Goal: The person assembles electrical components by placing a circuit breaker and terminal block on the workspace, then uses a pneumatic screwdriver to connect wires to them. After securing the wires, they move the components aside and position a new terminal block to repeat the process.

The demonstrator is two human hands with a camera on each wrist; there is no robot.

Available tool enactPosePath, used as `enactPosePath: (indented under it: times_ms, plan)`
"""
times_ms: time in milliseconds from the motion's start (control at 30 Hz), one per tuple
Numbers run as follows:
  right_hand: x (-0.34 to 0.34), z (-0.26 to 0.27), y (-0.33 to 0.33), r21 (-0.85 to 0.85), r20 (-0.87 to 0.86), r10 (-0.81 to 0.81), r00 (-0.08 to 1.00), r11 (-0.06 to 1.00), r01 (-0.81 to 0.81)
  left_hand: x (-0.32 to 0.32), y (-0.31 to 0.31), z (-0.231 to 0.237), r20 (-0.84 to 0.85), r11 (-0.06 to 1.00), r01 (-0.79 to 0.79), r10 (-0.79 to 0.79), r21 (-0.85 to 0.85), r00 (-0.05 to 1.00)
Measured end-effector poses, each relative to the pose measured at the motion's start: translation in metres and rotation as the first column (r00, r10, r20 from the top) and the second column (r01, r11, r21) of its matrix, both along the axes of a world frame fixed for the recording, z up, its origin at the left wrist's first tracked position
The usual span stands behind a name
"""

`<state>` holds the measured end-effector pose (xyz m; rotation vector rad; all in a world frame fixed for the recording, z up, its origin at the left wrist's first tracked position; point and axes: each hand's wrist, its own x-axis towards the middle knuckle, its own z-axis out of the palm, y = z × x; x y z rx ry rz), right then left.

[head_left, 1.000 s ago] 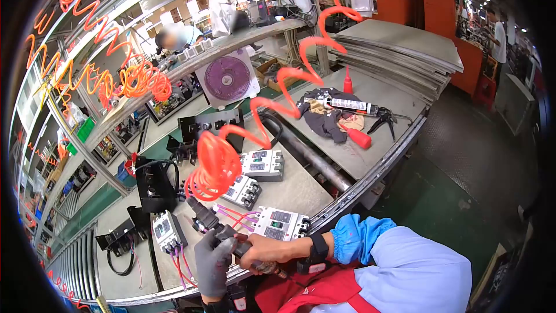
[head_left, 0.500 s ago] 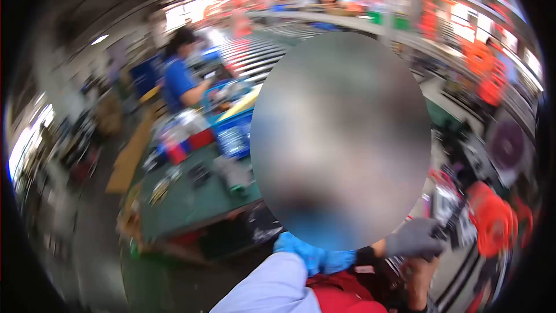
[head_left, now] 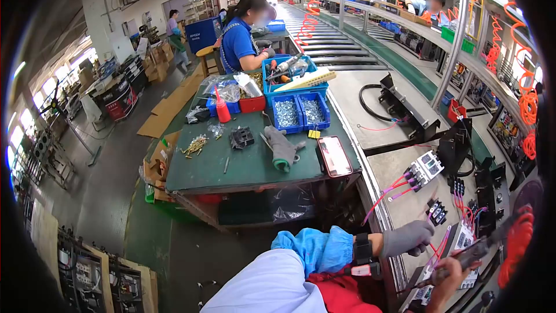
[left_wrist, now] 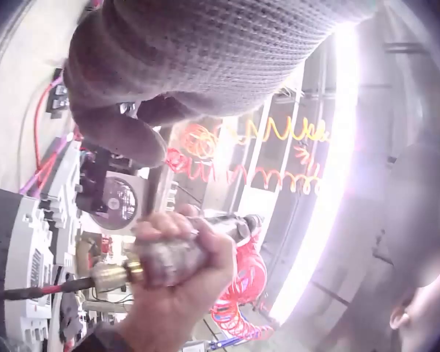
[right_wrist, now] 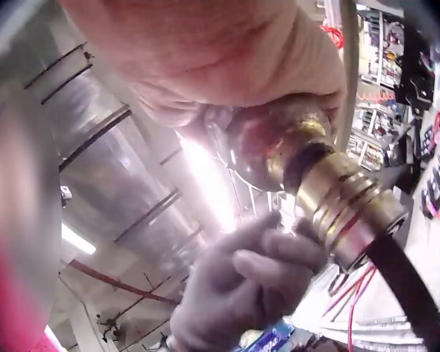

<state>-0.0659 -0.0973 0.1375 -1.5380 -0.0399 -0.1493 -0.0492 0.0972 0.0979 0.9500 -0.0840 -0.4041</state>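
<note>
Surface: flat pale-grey worktop (head_left: 387, 166)
Wired: white boxy circuit breaker (head_left: 427, 167), red-and-purple wires (head_left: 397, 186)
Near breaker: small black terminal block (head_left: 436, 212)
Farther: long black metal bracket (head_left: 403, 106)

We note the head view has swung left: the green worktop (head_left: 194, 175), the blue bins (head_left: 286, 114) and a person in a blue shirt (head_left: 238, 46) have entered. The caulking gun has left the frame. The coiled red hose (head_left: 517, 243) has shifted from centre to lower right. We find the left hand (head_left: 408, 239), formerly on the handheld tool (head_left: 472, 253), now apart from it.
</note>
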Motion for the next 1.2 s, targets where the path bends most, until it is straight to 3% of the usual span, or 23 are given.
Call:
enactPosePath:
  times_ms: [67, 100, 167, 200, 300, 433, 467, 567, 700, 733, 833, 933, 1033, 1200]
  plan:
    - [0.002, 0.027, -0.002, 0.087, 0.047, -0.039, 0.998, 0.996, 0.034, 0.014, 0.000, -0.052, -0.080, 0.945, 0.000, -0.028, -0.328, 0.996]
    - [0.011, 0.033, -0.010, 0.123, 0.053, -0.013, 0.998, 0.992, 0.006, 0.007, 0.002, -0.045, -0.103, 0.971, -0.024, -0.001, -0.240, 0.995]
    - [0.024, 0.039, -0.019, 0.193, 0.272, 0.004, 0.962, 0.979, -0.058, -0.005, 0.004, -0.033, -0.142, 0.997, -0.056, 0.048, -0.052, 0.989]
    - [0.033, 0.039, -0.032, 0.183, 0.261, 0.093, 0.961, 0.973, -0.144, -0.003, 0.003, -0.037, -0.089, 0.999, -0.019, 0.021, 0.032, 0.996]
    - [0.035, 0.052, -0.038, 0.195, 0.315, 0.207, 0.926, 0.941, -0.277, -0.008, 0.000, -0.024, -0.075, 0.999, 0.006, -0.003, 0.049, 0.997]
    - [0.034, 0.051, -0.031, 0.253, 0.408, 0.185, 0.894, 0.918, -0.306, 0.000, -0.005, -0.026, -0.078, 1.000, 0.013, -0.014, -0.020, 0.997]
    - [0.035, 0.049, -0.033, 0.233, 0.417, 0.203, 0.886, 0.918, -0.320, 0.010, -0.012, -0.045, -0.086, 0.995, 0.013, -0.022, -0.095, 0.996]
    - [0.008, 0.069, -0.007, 0.224, 0.393, 0.112, 0.913, 0.951, -0.213, 0.011, -0.016, -0.038, -0.163, 0.983, -0.033, 0.003, -0.178, 0.987]
    - [0.003, 0.070, 0.011, 0.265, 0.496, 0.036, 0.868, 0.945, -0.190, 0.008, -0.017, -0.031, -0.086, 0.987, 0.004, -0.018, -0.160, 0.996]
    - [0.002, 0.068, 0.009, 0.300, 0.469, 0.089, 0.879, 0.920, -0.253, 0.010, -0.018, -0.032, -0.043, 0.988, 0.045, -0.052, -0.151, 0.998]
    - [-0.004, 0.067, 0.016, 0.342, 0.453, 0.046, 0.890, 0.913, -0.221, 0.006, -0.023, -0.023, -0.035, 0.989, 0.067, -0.072, -0.130, 0.997]
    - [-0.001, 0.062, 0.005, 0.322, 0.418, 0.143, 0.897, 0.900, -0.294, 0.006, -0.024, -0.029, -0.030, 0.986, 0.134, -0.138, -0.098, 0.990]
    - [-0.002, 0.059, 0.008, 0.347, 0.445, 0.064, 0.893, 0.907, -0.238, 0.008, -0.027, -0.030, -0.066, 0.989, 0.083, -0.092, -0.124, 0.994]
    - [0.007, 0.052, -0.002, 0.389, 0.535, 0.076, 0.842, 0.862, -0.325, 0.010, -0.027, -0.034, -0.099, 0.981, 0.106, -0.124, -0.165, 0.987]
